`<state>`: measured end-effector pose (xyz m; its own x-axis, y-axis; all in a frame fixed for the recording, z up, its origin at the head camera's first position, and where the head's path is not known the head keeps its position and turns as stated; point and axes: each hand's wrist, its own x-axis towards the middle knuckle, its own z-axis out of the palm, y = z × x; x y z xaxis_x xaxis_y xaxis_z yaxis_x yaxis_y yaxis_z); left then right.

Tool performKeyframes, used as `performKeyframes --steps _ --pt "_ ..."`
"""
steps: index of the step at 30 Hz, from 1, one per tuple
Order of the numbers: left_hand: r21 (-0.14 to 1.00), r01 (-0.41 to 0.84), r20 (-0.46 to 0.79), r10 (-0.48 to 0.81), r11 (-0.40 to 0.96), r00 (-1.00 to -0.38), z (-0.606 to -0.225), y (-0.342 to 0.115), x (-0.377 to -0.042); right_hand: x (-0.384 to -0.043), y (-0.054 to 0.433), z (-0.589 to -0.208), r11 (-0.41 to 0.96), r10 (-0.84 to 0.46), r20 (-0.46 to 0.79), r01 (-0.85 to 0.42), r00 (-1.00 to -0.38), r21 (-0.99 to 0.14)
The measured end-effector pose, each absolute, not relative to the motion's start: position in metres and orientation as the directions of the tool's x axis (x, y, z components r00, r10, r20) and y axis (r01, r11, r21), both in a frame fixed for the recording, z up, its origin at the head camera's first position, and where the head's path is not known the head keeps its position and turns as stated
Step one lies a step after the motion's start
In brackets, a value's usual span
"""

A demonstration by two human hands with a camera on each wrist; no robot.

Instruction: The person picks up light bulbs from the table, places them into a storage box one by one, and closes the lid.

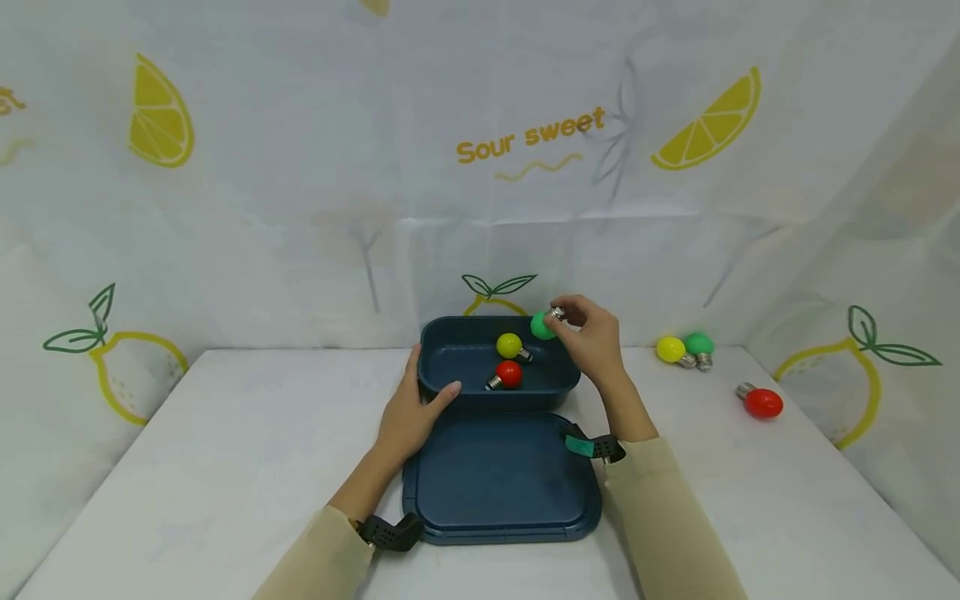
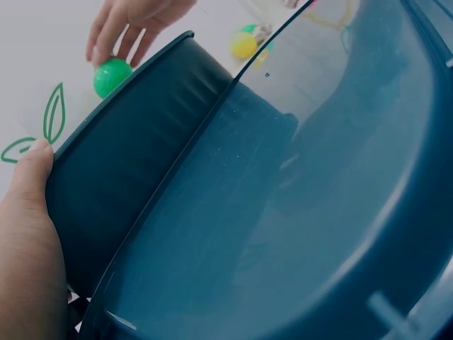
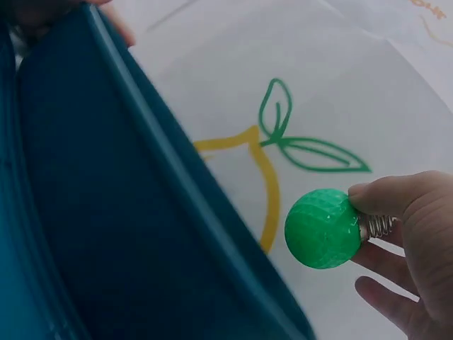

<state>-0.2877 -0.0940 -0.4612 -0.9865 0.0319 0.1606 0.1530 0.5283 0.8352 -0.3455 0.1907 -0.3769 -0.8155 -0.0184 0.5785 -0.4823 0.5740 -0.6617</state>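
Observation:
A dark blue box [image 1: 498, 403] stands open at the table's far edge. Inside lie a yellow bulb [image 1: 509, 345] and a red bulb [image 1: 511, 373], both with metal screw bases. My left hand [image 1: 407, 417] holds the box at its left near corner, the thumb at the front and the fingers along the left side. Over the box's right far rim, my right hand [image 1: 594, 337] pinches a green bulb [image 3: 323, 229] by its metal base. The green globe points left, and the right wrist view shows it apart from the box wall.
A matching blue lid [image 1: 502, 471] lies flat in front of the box. To the right on the white table [image 1: 225, 450] are another yellow bulb [image 1: 670, 349], another green bulb [image 1: 699, 342] and another red bulb [image 1: 763, 403]. A lemon-printed white curtain [image 1: 300, 167] hangs behind.

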Motion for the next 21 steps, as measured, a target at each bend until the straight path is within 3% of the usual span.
performKeyframes --steps 7,21 --pt "0.84 0.156 0.163 0.031 0.52 -0.986 -0.463 -0.094 -0.289 -0.346 0.196 -0.392 0.657 -0.051 0.49 -0.399 -0.87 -0.64" --pt "0.833 0.159 0.165 0.036 0.53 -0.986 -0.463 -0.094 -0.29 -0.349 0.196 -0.406 0.747 -0.069 0.446 -0.342 -0.893 -0.571"
